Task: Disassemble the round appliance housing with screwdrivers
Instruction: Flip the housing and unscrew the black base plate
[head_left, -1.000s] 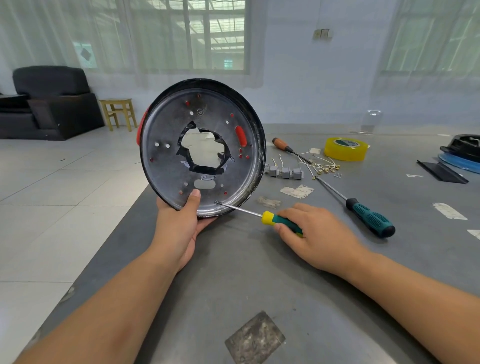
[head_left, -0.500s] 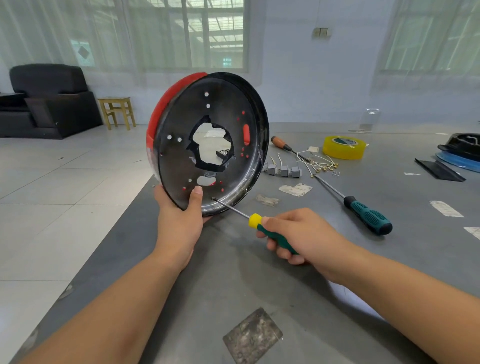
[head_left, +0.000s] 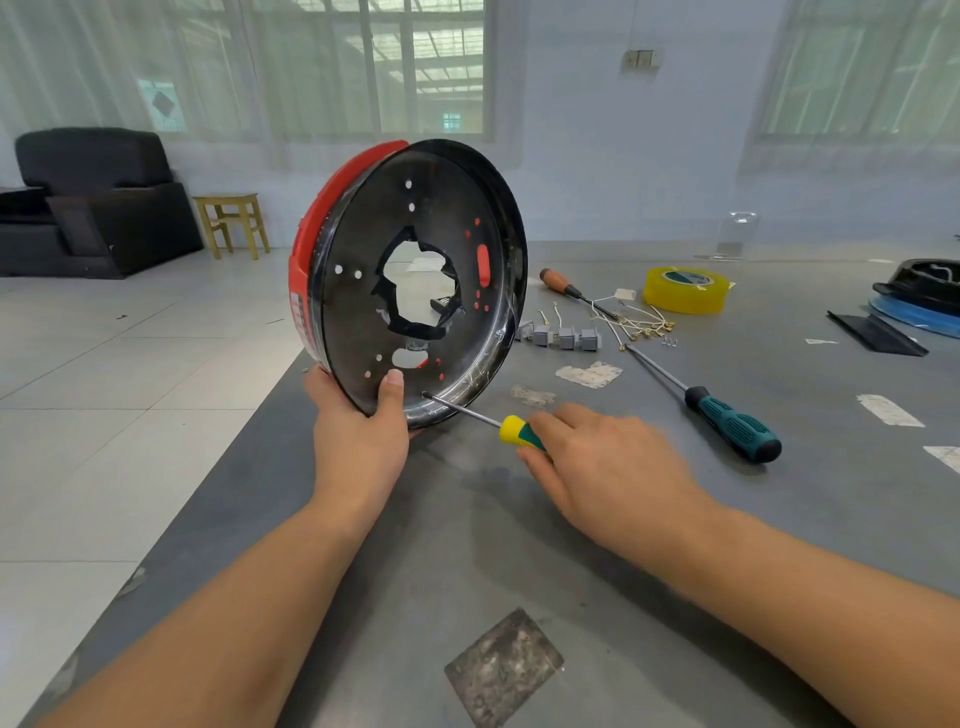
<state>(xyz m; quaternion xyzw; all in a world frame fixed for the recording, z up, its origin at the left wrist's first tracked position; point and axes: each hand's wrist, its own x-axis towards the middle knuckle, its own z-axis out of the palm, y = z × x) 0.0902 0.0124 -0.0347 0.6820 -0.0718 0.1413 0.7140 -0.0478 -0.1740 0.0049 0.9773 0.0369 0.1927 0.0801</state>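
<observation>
On the gray tabletop (head_left: 395, 545), the round housing (head_left: 410, 280) stands on its edge. Left hand (head_left: 358, 431) holds its bottom rim, thumb on the dark plate. Right hand (head_left: 602, 467) grips a small yellow-green screwdriver (head_left: 511, 430), its tip touching the plate near the thumb. A bigger teal screwdriver (head_left: 727, 423) lies right of the housing.

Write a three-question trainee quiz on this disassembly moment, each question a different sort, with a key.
1. True or false: the left hand holds the round housing upright on its edge.
2. Which tool does the right hand grip? A) wooden-handled screwdriver B) yellow-and-green screwdriver C) tape roll
3. Fill in: the long teal-handled screwdriver lies on the ____.

Key: 1 true; 2 B; 3 table.
</observation>
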